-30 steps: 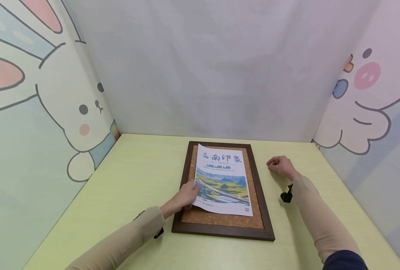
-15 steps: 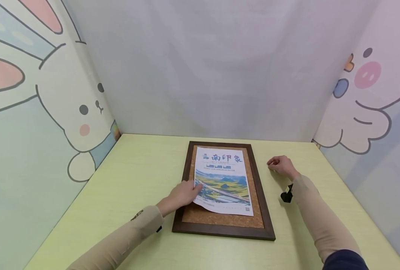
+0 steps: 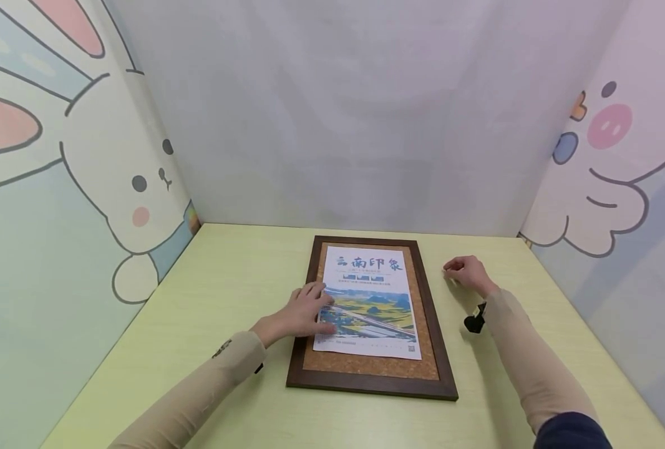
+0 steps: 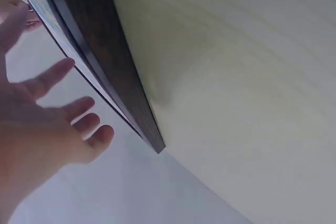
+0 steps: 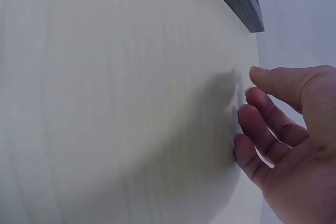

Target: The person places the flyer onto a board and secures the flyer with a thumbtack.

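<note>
A poster [image 3: 372, 299] with blue lettering above a yellow-green landscape lies flat on the cork board [image 3: 366, 365] in its dark wooden frame [image 3: 372, 383]. My left hand [image 3: 301, 310] spreads its fingers over the poster's left edge, the wrist crossing the frame's left side. In the left wrist view, that hand's fingers [image 4: 50, 77] stretch out apart along the frame. My right hand [image 3: 467, 274] is low over the table to the right of the frame. Its fingers [image 5: 257, 124] bend loosely, with the thumb apart from them. A small pale spot [image 5: 236, 95] shows on the table by the fingertips.
The pale yellow-green table [image 3: 242, 262] extends around the frame. A grey wall [image 3: 355, 125] stands behind, with cartoon-printed walls at both sides. Small black devices, such as the one [image 3: 475, 319] at the right wrist, sit at the sleeve ends.
The left hand has let go of the poster's left edge and spread its fingers on it. That edge, raised earlier, now lies down. The right hand has hardly moved.
</note>
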`<state>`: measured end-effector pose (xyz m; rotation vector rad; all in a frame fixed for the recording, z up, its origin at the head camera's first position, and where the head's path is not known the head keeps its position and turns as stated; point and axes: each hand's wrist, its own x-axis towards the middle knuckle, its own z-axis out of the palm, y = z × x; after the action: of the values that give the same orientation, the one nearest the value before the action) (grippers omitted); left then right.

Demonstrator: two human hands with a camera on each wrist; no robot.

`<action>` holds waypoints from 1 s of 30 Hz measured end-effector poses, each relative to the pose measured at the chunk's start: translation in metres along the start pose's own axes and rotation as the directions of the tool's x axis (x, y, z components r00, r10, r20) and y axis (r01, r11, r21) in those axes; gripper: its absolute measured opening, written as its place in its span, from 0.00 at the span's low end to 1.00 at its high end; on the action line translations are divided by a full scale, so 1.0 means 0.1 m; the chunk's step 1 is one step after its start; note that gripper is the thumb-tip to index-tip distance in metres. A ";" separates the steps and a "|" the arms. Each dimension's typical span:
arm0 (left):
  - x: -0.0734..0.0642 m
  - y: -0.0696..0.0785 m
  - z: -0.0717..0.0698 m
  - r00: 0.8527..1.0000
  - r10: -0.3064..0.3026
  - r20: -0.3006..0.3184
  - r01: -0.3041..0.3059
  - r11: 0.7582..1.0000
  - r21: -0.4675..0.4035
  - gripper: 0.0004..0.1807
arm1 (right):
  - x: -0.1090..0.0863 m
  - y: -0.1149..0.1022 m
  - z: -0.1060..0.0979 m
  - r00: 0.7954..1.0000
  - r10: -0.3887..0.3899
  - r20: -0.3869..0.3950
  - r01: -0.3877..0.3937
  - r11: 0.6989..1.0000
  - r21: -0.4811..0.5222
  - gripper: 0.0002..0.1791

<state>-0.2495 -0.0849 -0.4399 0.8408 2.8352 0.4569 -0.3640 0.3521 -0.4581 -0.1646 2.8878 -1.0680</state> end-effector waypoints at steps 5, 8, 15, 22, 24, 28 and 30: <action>-0.01 -0.04 0.01 0.994 0.019 0.110 -0.021 1.000 0.012 0.43 | 0.09 -0.13 -0.01 1.000 -0.016 0.000 0.016 0.997 0.074 0.16; -0.02 -0.03 0.02 0.992 0.012 0.127 -0.015 1.000 0.019 0.46 | 0.19 -0.26 0.00 0.999 -0.032 0.001 0.032 0.995 0.095 0.17; -0.05 -0.04 0.07 0.990 0.016 0.142 -0.019 1.000 0.018 0.48 | 0.44 -0.58 0.16 0.998 -0.057 -0.019 0.058 0.993 0.099 0.17; -0.06 -0.01 0.10 0.990 0.016 0.143 -0.021 0.999 0.033 0.48 | 0.57 -0.83 0.39 0.999 -0.038 -0.037 0.043 0.987 0.153 0.16; -0.07 -0.01 0.10 0.989 0.015 0.148 -0.021 0.999 0.038 0.48 | 0.60 -0.88 0.45 0.999 -0.026 -0.039 0.032 0.987 0.157 0.16; -0.08 0.00 0.10 0.989 0.016 0.147 -0.022 0.999 0.036 0.48 | 0.68 -0.97 0.58 0.999 0.020 -0.025 -0.015 0.986 0.166 0.17; -0.08 0.00 0.10 0.989 0.012 0.146 -0.019 0.999 0.041 0.48 | 0.71 -1.01 0.65 0.999 0.036 -0.013 -0.033 0.983 0.182 0.17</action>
<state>-0.2400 -0.0866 -0.4488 0.8669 2.7150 0.3235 -0.4207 0.2253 -0.4423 -0.0971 2.7766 -1.3237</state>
